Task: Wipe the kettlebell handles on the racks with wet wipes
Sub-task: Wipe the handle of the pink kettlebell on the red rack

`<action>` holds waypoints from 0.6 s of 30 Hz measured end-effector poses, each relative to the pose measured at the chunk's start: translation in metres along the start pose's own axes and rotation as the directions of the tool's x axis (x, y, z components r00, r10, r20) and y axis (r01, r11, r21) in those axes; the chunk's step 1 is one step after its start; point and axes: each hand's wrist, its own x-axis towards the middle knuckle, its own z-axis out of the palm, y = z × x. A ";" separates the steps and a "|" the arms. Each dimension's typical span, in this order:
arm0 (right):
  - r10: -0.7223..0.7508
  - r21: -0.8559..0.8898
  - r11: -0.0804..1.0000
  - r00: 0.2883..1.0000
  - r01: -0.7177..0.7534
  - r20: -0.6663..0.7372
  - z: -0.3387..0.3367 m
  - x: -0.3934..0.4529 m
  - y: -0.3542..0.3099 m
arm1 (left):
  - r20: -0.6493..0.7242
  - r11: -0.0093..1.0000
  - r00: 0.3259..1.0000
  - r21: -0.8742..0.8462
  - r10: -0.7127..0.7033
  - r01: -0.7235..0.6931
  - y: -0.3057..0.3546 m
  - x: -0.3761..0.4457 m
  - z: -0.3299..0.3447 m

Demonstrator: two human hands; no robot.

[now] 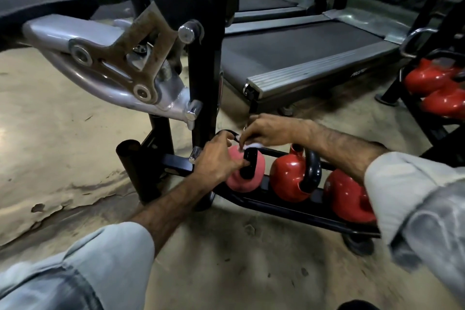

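Currently, from largest to smallest: a treadmill (302, 50) lies on the floor (63, 158) well beyond both hands. A silver-and-black exercise machine (105, 40) stands above and beyond my left hand (217, 158). A low black rack (276, 205) sits directly under both hands and carries three kettlebells in a row.

The deep red kettlebell (348, 199) at the end of the row lies beneath my right forearm. The middle red kettlebell (288, 177), with its black handle (312, 171), lies just to the right of both hands. The pale pink kettlebell (245, 175) lies directly under the hands, at the rack end nearest the machine.

My left hand curls its fingers around the black handle (247, 165) of the pink kettlebell, gripping it from the left. My right hand (266, 131) sits just above and beyond the left, fingertips bunched and pinching a white wet wipe (251, 145) against the top of that same handle.

More red kettlebells (437, 90) sit on a second rack well to the right of my right hand.
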 end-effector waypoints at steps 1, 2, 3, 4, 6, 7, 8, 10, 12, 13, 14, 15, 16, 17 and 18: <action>0.036 -0.022 0.999 0.999 -0.037 -0.040 -0.004 0.002 0.006 | 0.003 1.000 1.000 0.001 0.006 -0.006 0.000 0.000 0.000; 0.072 -0.043 0.996 0.994 -0.075 -0.080 -0.007 0.004 0.009 | 0.005 1.000 1.000 0.010 0.015 -0.015 0.000 0.001 0.000; 0.081 -0.069 0.994 0.991 -0.089 -0.109 -0.006 0.006 0.011 | 0.003 0.999 1.000 0.023 0.029 -0.029 0.000 0.001 -0.001; 0.076 -0.085 0.993 0.993 -0.084 -0.095 -0.005 0.007 0.008 | 0.003 0.998 0.999 0.037 0.041 -0.041 0.000 0.001 -0.001; 0.055 -0.088 0.995 0.998 -0.054 0.007 0.001 0.006 -0.003 | 0.001 0.996 0.998 0.060 0.067 -0.067 0.000 0.003 0.001; 0.033 -0.065 0.997 0.999 -0.030 0.033 0.004 0.003 -0.009 | -0.004 0.994 0.997 0.072 0.078 -0.077 0.000 0.003 0.001; 0.010 -0.033 0.999 1.000 -0.009 0.028 0.004 0.001 -0.012 | -0.010 0.993 0.996 0.084 0.089 -0.088 0.001 0.003 0.000; 0.011 0.008 1.000 0.998 -0.010 -0.068 0.006 -0.004 -0.009 | -0.012 0.982 0.988 0.113 0.154 -0.152 0.001 0.006 0.000; 0.110 0.047 0.994 0.944 -0.100 -0.310 0.021 -0.010 -0.001 | 0.029 0.951 0.961 0.144 0.274 -0.275 0.003 0.007 0.002; 0.193 0.110 0.981 0.873 -0.160 -0.448 0.031 -0.012 0.000 | 0.046 0.926 0.938 0.151 0.344 -0.347 0.005 0.010 0.003; 0.294 0.213 0.955 0.766 -0.207 -0.572 0.044 -0.014 -0.003 | 0.062 0.902 0.915 0.154 0.398 -0.402 0.007 0.011 0.005; 0.408 0.339 0.911 0.635 -0.235 -0.656 0.056 -0.016 -0.013 | 0.074 0.882 0.895 0.152 0.440 -0.446 0.009 0.013 0.007; 0.543 0.485 0.836 0.504 -0.255 -0.672 0.067 -0.018 -0.026 | 0.076 0.867 0.880 0.152 0.469 -0.475 0.010 0.015 0.009; 0.691 0.647 0.718 0.383 -0.257 -0.614 0.077 -0.018 -0.039 | 0.083 0.853 0.869 0.162 0.489 -0.495 0.011 0.017 0.009; 0.828 0.805 0.547 0.288 -0.230 -0.481 0.089 -0.019 -0.049 | 0.098 0.844 0.863 0.178 0.496 -0.505 0.013 0.018 0.011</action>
